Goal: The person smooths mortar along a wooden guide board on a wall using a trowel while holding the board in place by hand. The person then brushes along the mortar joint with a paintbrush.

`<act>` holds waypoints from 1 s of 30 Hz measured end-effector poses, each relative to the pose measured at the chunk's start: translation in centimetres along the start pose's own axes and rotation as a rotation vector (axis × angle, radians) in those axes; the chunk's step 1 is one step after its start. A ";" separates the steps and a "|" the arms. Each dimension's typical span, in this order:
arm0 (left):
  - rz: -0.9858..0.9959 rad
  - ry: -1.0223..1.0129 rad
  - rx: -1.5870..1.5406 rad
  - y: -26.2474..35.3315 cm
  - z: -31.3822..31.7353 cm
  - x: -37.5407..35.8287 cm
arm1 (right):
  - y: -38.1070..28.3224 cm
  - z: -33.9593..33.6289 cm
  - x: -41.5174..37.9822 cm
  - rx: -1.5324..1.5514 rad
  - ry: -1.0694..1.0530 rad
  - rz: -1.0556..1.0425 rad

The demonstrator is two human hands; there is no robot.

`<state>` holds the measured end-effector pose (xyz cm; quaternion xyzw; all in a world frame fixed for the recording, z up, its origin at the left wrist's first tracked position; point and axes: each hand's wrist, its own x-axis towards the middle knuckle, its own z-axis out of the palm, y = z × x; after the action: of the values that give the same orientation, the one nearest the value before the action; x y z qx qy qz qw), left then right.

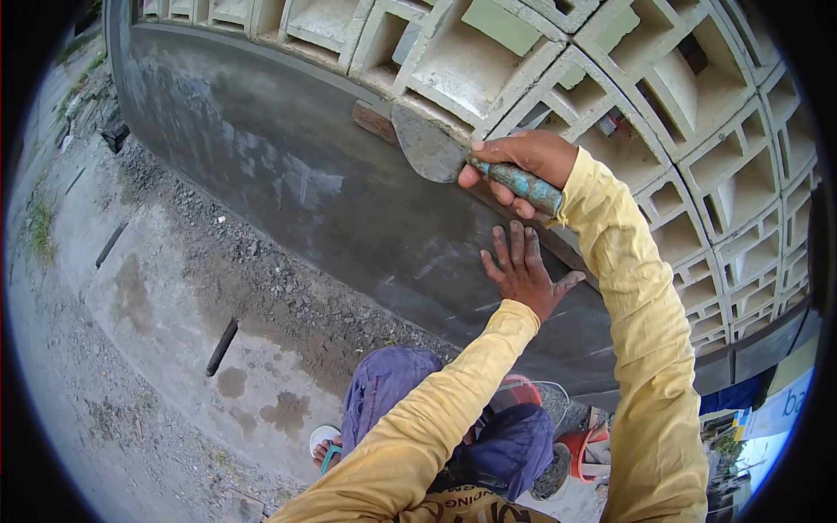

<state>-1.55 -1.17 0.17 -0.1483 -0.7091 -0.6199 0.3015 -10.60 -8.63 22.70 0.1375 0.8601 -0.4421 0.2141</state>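
Note:
My right hand point(527, 166) is wrapped round the worn turquoise handle of a trowel point(429, 144). The trowel's rounded grey blade lies at the top edge of the plastered wall point(288, 174), just below the pale lattice blocks point(475, 65). Behind the blade, a long wooden strip point(375, 122) runs along that edge and passes beneath my right hand. Lower down, my left hand point(526, 272) rests with fingers spread on the dark grey plaster, close to the strip, and holds nothing.
Near my legs stand a red bucket point(516, 392) and another red container point(577, 449). Gravel and rubble point(253, 261) line the wall's foot. A concrete slab point(174, 322) with dark slots lies to the left. My sandalled foot point(327, 449) is on the ground.

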 end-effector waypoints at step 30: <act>0.002 -0.052 0.017 0.2 -0.4 0.1 | -1.5 1.7 2.1 -0.024 -0.024 0.013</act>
<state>-1.38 -1.57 0.38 -0.1623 -0.7219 -0.6094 0.2849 -12.60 -10.77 21.85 0.1354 0.8618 -0.4319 0.2288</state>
